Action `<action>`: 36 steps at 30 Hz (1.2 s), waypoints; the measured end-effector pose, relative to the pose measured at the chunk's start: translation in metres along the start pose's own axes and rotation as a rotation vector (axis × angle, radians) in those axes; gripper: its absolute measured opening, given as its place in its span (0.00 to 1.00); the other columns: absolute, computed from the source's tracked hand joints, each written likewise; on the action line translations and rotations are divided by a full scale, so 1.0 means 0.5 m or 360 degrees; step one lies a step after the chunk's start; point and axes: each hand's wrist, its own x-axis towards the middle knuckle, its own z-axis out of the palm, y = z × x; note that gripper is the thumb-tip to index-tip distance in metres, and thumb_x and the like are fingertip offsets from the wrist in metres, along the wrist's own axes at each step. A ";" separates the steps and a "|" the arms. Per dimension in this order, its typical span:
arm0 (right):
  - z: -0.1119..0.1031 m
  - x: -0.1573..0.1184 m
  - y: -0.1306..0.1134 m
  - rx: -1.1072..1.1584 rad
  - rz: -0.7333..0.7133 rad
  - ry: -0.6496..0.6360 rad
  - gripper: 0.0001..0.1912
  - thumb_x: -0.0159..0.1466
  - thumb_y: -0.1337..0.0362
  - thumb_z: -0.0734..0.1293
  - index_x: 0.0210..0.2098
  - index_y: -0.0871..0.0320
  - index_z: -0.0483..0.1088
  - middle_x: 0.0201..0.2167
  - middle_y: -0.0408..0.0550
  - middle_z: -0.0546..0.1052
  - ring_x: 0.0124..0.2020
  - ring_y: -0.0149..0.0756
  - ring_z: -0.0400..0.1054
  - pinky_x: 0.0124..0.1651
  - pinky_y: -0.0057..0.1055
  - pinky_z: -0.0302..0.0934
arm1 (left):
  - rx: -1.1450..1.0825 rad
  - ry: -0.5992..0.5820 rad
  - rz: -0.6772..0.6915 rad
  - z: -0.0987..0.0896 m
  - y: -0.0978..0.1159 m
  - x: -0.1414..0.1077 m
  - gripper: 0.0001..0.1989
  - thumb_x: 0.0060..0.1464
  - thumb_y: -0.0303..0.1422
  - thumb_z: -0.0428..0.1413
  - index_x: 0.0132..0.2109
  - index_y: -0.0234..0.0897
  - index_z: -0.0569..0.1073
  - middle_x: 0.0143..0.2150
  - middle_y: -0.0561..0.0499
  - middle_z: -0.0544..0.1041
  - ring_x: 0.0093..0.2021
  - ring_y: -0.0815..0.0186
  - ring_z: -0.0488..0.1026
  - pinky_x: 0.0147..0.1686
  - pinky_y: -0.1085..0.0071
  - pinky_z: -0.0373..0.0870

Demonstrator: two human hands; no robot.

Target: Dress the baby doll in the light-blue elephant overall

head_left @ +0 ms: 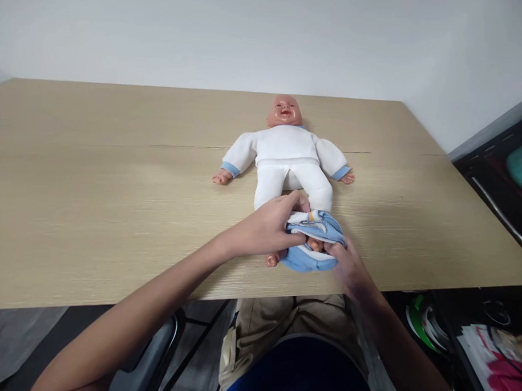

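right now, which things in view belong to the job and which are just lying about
In use:
- doll
- blue-and-white garment at its foot, held by left hand and right hand

Lying about:
- chair
- green-edged round item, partly hidden

Left hand and right hand grip the blue-and-white garment; foot between them; doll torso beyond the grip.

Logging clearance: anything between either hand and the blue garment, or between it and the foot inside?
Nothing visible: the left hand and right hand both hold the garment, and the foot shows in its opening, with no other object between.
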 end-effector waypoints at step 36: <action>-0.115 0.202 -0.222 -0.1211 -0.0975 -0.0849 0.14 0.71 0.46 0.77 0.41 0.49 0.80 0.42 0.50 0.83 0.45 0.49 0.76 0.56 0.46 0.70 | 0.0460 -0.0094 0.0226 -0.152 -0.080 -0.049 0.24 0.62 0.51 0.72 0.54 0.40 0.78 0.55 0.45 0.79 0.55 0.54 0.73 0.59 0.61 0.69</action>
